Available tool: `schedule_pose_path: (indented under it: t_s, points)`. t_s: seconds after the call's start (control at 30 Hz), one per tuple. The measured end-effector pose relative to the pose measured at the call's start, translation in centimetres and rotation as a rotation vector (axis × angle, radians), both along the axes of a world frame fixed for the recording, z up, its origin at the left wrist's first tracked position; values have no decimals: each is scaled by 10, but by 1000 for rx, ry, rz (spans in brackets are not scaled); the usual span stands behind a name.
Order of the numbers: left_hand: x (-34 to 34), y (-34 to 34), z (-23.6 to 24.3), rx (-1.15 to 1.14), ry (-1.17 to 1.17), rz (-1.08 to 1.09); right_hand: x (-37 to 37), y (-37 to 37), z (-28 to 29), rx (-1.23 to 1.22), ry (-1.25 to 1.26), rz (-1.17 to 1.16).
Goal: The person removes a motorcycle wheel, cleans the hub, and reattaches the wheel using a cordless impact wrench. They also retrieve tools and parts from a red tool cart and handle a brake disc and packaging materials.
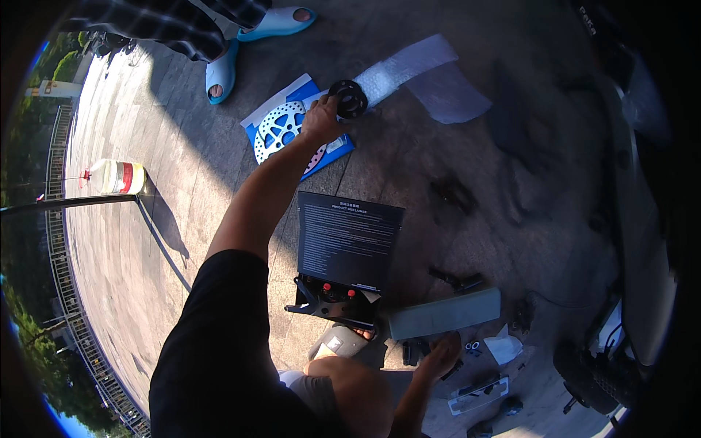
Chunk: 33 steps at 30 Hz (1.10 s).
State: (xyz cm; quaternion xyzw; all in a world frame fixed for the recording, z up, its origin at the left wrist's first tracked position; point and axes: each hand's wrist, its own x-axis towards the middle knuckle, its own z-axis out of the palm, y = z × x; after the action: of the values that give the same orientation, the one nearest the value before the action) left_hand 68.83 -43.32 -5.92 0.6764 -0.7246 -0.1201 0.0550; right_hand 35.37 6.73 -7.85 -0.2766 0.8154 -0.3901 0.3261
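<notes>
My left hand (319, 123) reaches far forward, its fingers closed on the edge of a black ring-shaped part (349, 99) with holes around it. Beneath that wrist, silver drilled brake discs (280, 125) lie on blue and white packaging (334, 154). Bubble wrap (391, 77) stretches out beyond the black part. Lower right, my right hand (442, 355) is beside the near edge of a long grey-green box (447, 314); shadow hides its fingers. Between my arms stands an open black box (349, 244), its printed lid raised, with a black bracket (328, 306) and red-tipped parts in it.
Another person's feet in light-blue clogs (223, 71) stand at the far left. A jug of yellowish liquid (120, 177) is on the paving. Small hardware and a clear tray (478, 396) lie near right, beside a dark wheel (595, 376) and vehicle body.
</notes>
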Motion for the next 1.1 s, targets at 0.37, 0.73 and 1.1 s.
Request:
schedule_pose_path:
  t_s: [0.37, 0.73, 1.1]
  points:
    - [-25, -26, -18, 3, 6, 81, 83, -65, 75, 35, -216, 58]
    - [13, -29, 10, 470, 1934, 508, 70, -64, 74, 13, -221, -12]
    - [64, -11, 25, 395, 2052, 453, 74, -86, 78, -96, -246, 179]
